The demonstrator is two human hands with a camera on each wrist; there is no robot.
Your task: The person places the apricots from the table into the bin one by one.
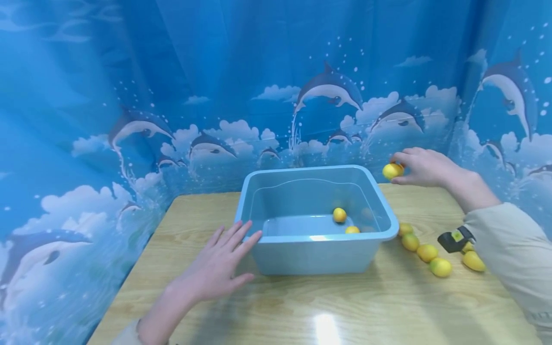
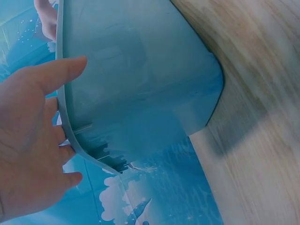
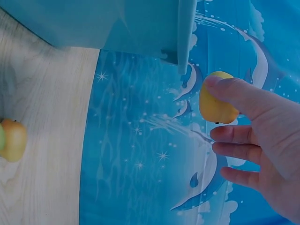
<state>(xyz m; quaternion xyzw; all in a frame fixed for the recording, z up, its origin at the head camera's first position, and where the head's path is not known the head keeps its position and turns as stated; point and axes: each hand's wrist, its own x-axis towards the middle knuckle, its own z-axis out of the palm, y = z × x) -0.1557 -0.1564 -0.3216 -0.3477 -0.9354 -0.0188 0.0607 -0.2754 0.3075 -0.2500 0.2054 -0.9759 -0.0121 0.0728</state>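
Note:
My right hand (image 1: 424, 167) is raised beyond the bin's right side, pinching a small yellow-orange fruit (image 1: 393, 171) between thumb and fingers. In the right wrist view this fruit (image 3: 218, 98) shows a dark stem spot underneath, and the other fingers are held apart from it. A light blue plastic bin (image 1: 310, 258) stands on the table with two similar fruits inside: one round yellow fruit (image 1: 339, 215) and another (image 1: 352, 230) partly hidden by the front wall. With fingers spread, my left hand (image 1: 217, 270) is at the bin's front left rim (image 2: 70, 126).
Several yellow fruits (image 1: 427, 252) lie on the wooden table (image 1: 276, 306) right of the bin. More lie beside the right sleeve (image 1: 509, 249), such as one yellow fruit (image 1: 473, 261), partly hidden. A blue dolphin-print curtain (image 1: 241, 72) hangs behind the table.

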